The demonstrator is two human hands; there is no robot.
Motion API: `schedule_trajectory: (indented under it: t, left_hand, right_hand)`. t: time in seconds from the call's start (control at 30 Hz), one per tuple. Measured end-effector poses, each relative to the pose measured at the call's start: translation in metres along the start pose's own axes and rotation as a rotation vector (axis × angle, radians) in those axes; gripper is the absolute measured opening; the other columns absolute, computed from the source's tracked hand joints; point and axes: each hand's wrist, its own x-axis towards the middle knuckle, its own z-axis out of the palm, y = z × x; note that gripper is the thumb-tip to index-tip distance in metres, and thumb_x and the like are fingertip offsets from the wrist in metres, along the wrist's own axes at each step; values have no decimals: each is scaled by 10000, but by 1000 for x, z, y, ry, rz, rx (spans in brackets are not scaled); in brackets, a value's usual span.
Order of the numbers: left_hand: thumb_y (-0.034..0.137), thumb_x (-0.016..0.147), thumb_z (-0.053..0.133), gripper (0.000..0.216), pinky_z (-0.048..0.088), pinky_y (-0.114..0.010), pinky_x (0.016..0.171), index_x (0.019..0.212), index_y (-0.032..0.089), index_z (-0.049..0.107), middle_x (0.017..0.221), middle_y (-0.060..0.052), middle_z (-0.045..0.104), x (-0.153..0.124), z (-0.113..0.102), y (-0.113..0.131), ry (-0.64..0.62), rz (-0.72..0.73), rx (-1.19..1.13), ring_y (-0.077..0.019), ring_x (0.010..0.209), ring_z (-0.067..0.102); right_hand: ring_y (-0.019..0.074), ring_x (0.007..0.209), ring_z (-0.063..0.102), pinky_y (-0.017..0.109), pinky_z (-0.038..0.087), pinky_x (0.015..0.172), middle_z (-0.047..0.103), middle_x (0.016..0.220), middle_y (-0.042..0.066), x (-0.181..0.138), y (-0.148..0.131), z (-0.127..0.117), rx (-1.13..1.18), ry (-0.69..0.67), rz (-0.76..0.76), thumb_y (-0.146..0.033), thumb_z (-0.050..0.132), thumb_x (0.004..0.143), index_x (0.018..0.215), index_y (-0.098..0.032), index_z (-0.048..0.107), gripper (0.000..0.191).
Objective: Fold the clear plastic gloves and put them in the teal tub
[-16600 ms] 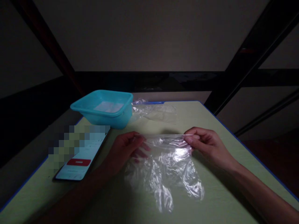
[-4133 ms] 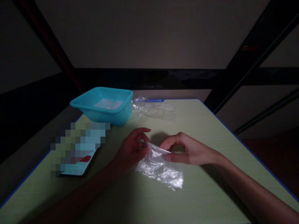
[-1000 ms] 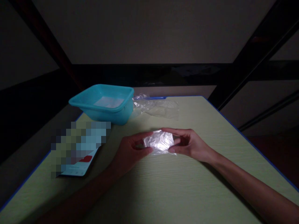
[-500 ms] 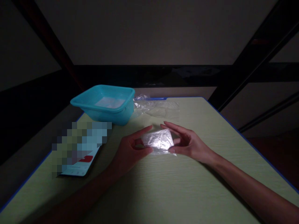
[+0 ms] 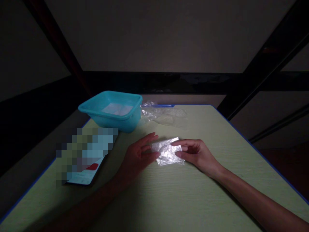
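Crinkled, rectangular, clear plastic film (image 5: 167, 154) is flanked by the left hand (image 5: 137, 155) (nine o'clock) and right hand (image 5: 198, 155) (three o'clock), both half-open, no firm grip evident. Flattening seems in hand; even pressure is called for.

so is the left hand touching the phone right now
Apart: in the head view, a strip of green tabletop shows between the left hand and the right edge of the phone.
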Motion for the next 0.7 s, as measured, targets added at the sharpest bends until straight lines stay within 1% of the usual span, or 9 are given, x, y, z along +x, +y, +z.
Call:
schedule_trajectory:
  t: [0.07,0.13,0.23,0.3,0.37,0.5,0.57,0.67,0.7]
  left_hand:
    - [211,581,738,471,531,-270,680,1018,134,583,1113,-128,643,3,-3,2,105,49,-20,-212,853,662]
    - [249,609,726,418,527,-281,677,977,142,559,1048,-103,660,8,-8,5,216,96,-64,-209,841,665]
    - [253,595,732,379,519,-280,664,909,163,538,926,-43,671,16,-18,11,356,140,-168,-192,804,666]
    - [242,571,742,366,511,-273,658,865,168,538,859,-12,666,21,-24,14,421,142,-244,-179,778,662]
    - [236,566,747,350,502,-255,649,839,172,539,831,5,664,25,-31,16,458,128,-320,-164,775,659]
    - [225,586,741,285,496,-219,647,780,169,540,780,15,671,31,-42,21,473,101,-422,-141,786,657]
    - [212,588,740,257,498,-212,645,751,166,547,748,16,669,33,-47,24,480,86,-457,-139,781,660]
    - [183,580,745,236,504,-202,625,723,168,558,720,28,663,36,-54,31,496,60,-526,-127,735,663]
    - [173,578,747,231,508,-201,620,716,167,562,715,31,663,36,-56,34,497,49,-550,-123,718,663]
  right_hand:
    - [44,436,301,202,261,413,391,466,-90,0,0,0,-22,10,-6,-269,736,615,829,-163,702,241]
    - [47,441,283,203,243,409,360,468,-90,0,0,0,-32,10,-8,-282,738,610,826,-165,703,248]
    - [52,449,257,202,225,404,318,478,-88,0,-1,1,-36,3,-2,-281,743,603,816,-183,711,236]
    - [53,448,233,202,222,402,282,481,-90,0,-2,1,-38,-3,4,-279,741,608,819,-195,717,228]
    - [55,450,219,201,224,404,259,485,-89,0,-2,1,-42,-8,8,-278,740,611,816,-204,721,218]
    - [62,458,241,201,213,409,258,501,-78,0,-2,0,-58,25,19,-276,747,603,800,-222,729,206]
    - [69,459,256,209,222,411,281,493,-69,1,-1,-3,-76,38,35,-295,747,605,796,-227,735,203]
    - [84,472,305,222,261,426,366,500,-44,1,0,-8,-106,54,72,-331,743,616,793,-235,741,201]
    - [84,468,304,221,261,423,369,495,-42,1,1,-9,-114,64,84,-340,748,607,777,-236,742,198]
